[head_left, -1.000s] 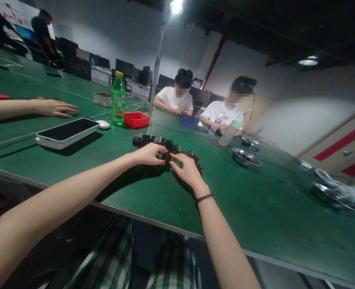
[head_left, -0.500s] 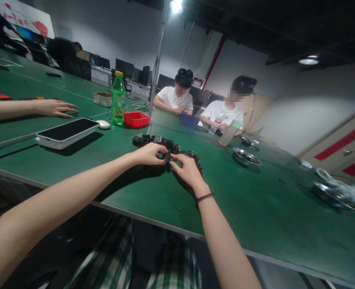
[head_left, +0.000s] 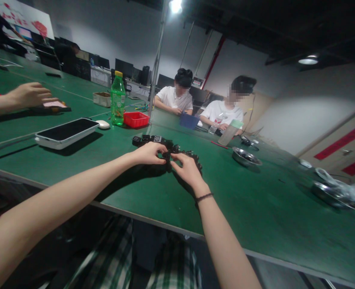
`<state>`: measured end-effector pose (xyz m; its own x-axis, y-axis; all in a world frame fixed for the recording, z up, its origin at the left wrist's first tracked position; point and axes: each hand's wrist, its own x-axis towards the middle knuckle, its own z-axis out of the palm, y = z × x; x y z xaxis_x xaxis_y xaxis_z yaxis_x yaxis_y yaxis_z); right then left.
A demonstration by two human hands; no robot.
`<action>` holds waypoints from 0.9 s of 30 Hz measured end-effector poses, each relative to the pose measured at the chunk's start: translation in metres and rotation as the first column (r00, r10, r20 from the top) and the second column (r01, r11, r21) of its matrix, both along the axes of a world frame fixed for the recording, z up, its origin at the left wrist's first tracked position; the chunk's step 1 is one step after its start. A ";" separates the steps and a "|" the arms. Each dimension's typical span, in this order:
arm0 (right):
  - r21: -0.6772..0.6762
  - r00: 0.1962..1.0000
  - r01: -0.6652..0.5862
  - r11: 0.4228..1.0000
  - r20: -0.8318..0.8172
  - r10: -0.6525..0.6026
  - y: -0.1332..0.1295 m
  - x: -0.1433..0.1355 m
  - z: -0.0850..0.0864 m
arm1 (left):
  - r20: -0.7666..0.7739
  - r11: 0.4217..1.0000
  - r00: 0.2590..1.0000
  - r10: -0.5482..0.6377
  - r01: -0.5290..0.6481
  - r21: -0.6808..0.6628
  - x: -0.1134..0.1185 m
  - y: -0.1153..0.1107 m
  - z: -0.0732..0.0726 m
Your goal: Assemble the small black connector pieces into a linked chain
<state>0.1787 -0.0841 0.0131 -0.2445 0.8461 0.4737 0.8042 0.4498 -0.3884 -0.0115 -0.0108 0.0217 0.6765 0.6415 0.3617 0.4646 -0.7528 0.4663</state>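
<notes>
Between my two hands is a small black part [head_left: 168, 157], too dark to name more closely. My left hand [head_left: 152, 153] pinches it from the left with thumb and fingers. From the right, my right hand [head_left: 187, 167] closes thumb and fingertips on the same part. Just behind my left hand, a row of black block-like pieces [head_left: 149, 139] lies on the green table [head_left: 153, 196], one with a pale square face. More black, knobbly pieces [head_left: 195, 155] lie behind my right hand, partly hidden by it.
A red tray [head_left: 136, 119] and green bottle [head_left: 117, 100] stand beyond my left hand, near a white-cased device [head_left: 67, 132]. Metal bowls [head_left: 246, 157] sit to the right. Another person's hand [head_left: 33, 95] is at far left. Two people sit across the table.
The black part between my fingers has turned slightly; my hands stay almost in place. At far left the other person's hand has lifted and drawn back left, uncovering a pinkish flat item.
</notes>
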 end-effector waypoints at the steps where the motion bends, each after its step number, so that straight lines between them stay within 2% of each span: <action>1: -0.002 1.000 0.004 1.000 0.001 -0.004 0.000 0.000 0.000 | 0.000 1.000 1.000 0.007 -0.007 -0.002 0.000 0.000 0.000; 15: -0.008 0.998 0.057 0.998 -0.005 -0.057 0.003 0.007 0.000 | 0.000 1.000 1.000 0.027 -0.027 0.010 0.001 0.000 0.000; 27: 0.075 0.958 0.277 0.958 -0.104 -0.269 0.007 0.027 0.001 | -0.024 0.998 0.998 0.059 -0.058 0.015 0.001 -0.002 0.002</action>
